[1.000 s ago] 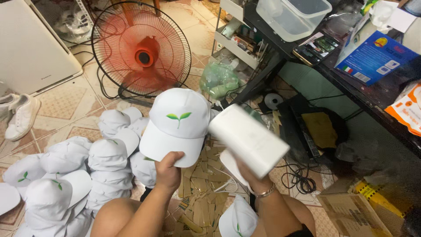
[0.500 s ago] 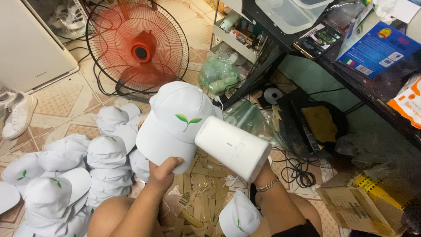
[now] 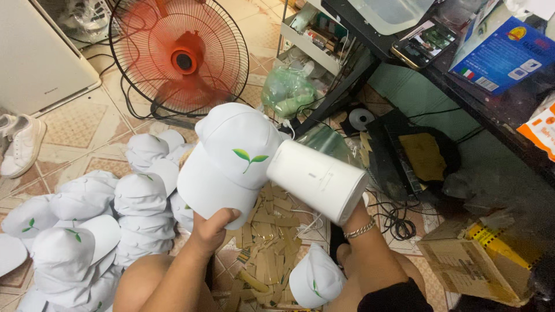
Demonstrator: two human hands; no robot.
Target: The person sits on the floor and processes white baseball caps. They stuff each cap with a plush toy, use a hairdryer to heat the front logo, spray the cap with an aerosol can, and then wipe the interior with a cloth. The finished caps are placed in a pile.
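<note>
The white cylindrical appliance [image 3: 318, 180] has swung in, its end now touching the white cap [image 3: 234, 159] — earlier apart. Left hand [image 3: 215, 226] fingers clamp the brim; the right hand [image 3: 354, 215], mostly hidden, grips the appliance. A cardboard box [image 3: 474, 263] right of them holds yellow packaging.

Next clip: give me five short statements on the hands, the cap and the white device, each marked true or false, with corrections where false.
1. The left hand holds a white cap by its brim. True.
2. The cap's emblem is a red star. False: it is a green two-leaf sprout.
3. The right hand points a white cylindrical device at the cap. True.
4. The fan has a blue grille. False: it is red-orange.
5. The other caps hang on a rack. False: they lie heaped on the floor.
</note>
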